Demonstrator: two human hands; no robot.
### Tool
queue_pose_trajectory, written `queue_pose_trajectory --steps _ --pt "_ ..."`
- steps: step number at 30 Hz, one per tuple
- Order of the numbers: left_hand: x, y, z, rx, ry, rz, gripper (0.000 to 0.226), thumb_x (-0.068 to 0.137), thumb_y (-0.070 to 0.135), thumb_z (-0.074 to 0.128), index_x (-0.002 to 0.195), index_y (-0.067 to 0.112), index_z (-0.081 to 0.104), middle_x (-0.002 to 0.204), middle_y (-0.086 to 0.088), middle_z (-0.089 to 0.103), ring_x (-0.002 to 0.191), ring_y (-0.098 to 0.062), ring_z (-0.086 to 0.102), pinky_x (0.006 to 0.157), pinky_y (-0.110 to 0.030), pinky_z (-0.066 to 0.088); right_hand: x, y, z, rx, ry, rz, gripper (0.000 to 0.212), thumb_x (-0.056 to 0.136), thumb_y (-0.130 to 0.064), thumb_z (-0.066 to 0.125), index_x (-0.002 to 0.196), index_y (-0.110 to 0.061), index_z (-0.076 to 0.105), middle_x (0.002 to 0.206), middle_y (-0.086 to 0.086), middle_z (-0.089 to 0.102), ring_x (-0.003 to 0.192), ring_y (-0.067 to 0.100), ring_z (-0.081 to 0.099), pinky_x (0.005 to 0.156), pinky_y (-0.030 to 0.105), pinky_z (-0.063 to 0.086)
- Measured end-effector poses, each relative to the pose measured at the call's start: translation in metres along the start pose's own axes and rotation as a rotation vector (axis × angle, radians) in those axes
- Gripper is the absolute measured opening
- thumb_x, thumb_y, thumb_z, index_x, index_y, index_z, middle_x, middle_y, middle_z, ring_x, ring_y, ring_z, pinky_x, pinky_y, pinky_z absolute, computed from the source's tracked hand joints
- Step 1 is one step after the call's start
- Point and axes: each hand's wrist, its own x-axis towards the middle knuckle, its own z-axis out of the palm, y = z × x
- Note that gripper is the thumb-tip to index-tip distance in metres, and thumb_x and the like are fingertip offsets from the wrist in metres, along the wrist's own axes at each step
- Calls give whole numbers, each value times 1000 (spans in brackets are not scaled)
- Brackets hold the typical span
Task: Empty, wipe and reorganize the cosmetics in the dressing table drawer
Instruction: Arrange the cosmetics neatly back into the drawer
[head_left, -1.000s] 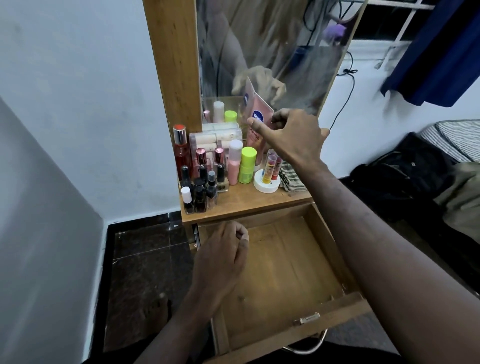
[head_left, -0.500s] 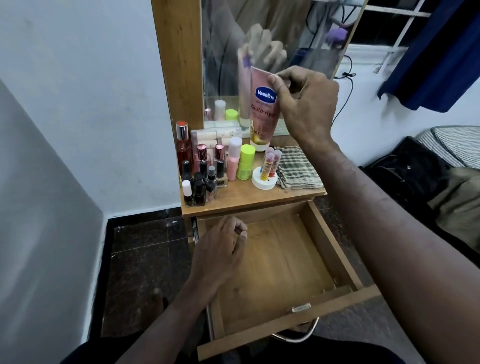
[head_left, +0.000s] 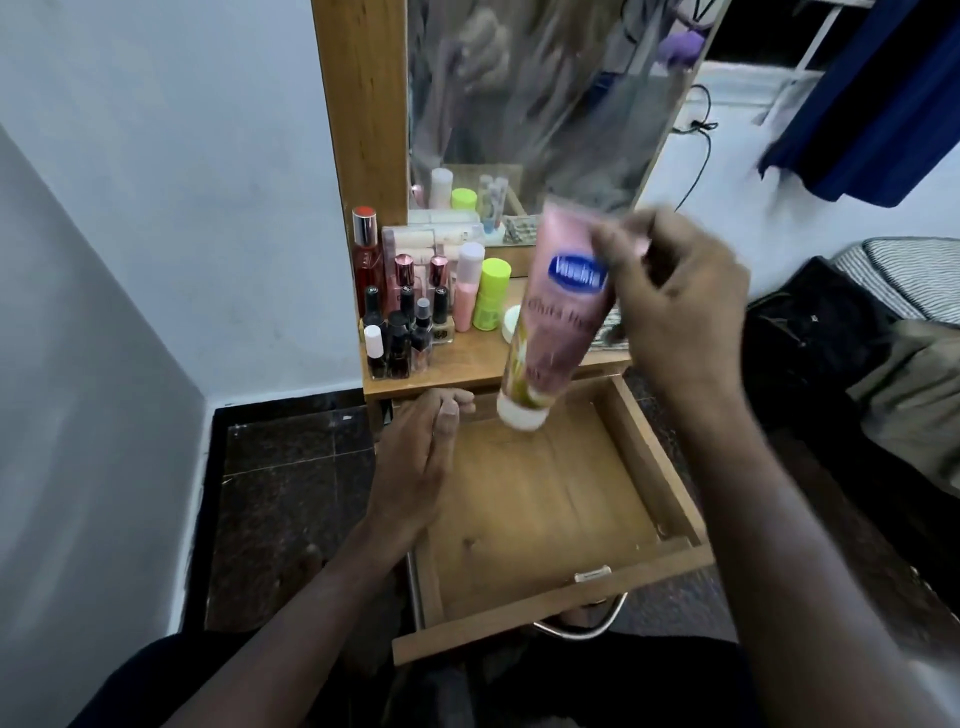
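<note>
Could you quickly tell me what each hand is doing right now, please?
Left hand: open, fingers straight, resting at the drawer edge.
Right hand: grip closed on the pink lotion tube, cap down.

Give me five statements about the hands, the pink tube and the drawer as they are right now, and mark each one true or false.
1. The right hand holds the pink Vaseline tube with its white cap pointing down. True.
2. The open wooden drawer is full of bottles. False: nothing lies on its visible floor.
3. The left hand has a grip on a nail polish bottle. False: it holds nothing, and its fingers lie straight along the drawer's left edge.
4. The lime green capped bottle stands on the wooden tabletop. True.
5. The tube lies flat on the drawer floor. False: it is held above the drawer.
</note>
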Motion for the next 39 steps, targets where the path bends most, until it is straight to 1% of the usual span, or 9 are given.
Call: queue_pose_trajectory --steps 7,13,17,20,25,28,32,36,39 --pt "-5 2 -5 318 -431 21 70 97 74 46 156 37 40 137 17 66 112 0 63 90 -32 55 -99 86 42 182 -255 494 15 101 -33 67 101 -20 74 82 2 77 64 14 72 49 29 55" --pt "-7 6 13 461 -586 -55 56 100 63 56 142 28 48 126 6 72 105 -10 69 85 -36 59 -106 118 68 278 -339 720 20 101 -27 70 105 -8 70 87 9 80 72 18 75 49 24 53" --pt "-5 6 35 374 -616 -259 45 100 53 65 134 26 58 121 5 72 103 -9 67 89 -34 58 -96 131 77 -28 -468 672 25 95 -35 76 108 -17 65 103 1 78 93 16 75 79 42 64" --pt "2 5 47 278 -635 -401 31 100 46 68 123 25 65 110 6 74 92 -6 68 75 -25 53 -94 134 73 -206 -508 577 38 95 -34 75 127 -15 65 121 2 73 110 17 69 95 38 60" --pt "11 2 70 57 -612 -538 14 98 40 74 100 32 62 97 9 73 82 -6 73 66 -18 54 -100 136 50 -470 -544 334 50 92 -38 77 136 -21 62 127 0 62 116 15 59 96 28 53" --pt "17 3 88 5 -593 -579 15 97 34 76 106 23 72 97 1 78 76 -6 74 60 -14 55 -109 134 33 -438 -699 254 51 88 -40 79 135 -32 63 124 -7 51 115 10 51 97 27 52" --pt "20 8 109 -45 -554 -602 17 97 23 77 111 13 76 93 2 79 66 4 72 56 -8 51 -111 140 23 -569 -886 199 75 85 -34 82 152 -33 47 149 -5 37 135 20 37 112 37 46" --pt "24 11 121 -28 -526 -572 15 91 26 84 99 16 76 82 2 81 67 -3 76 64 -18 60 -108 153 19 -601 -798 205 69 85 -21 82 148 -30 53 147 -7 43 133 19 40 106 34 49" --pt "23 12 128 27 -521 -512 16 91 28 84 98 16 75 78 4 79 63 -1 74 57 -11 53 -107 163 13 -592 -708 249 55 85 -24 83 136 -29 64 132 -7 50 123 16 50 97 32 53"
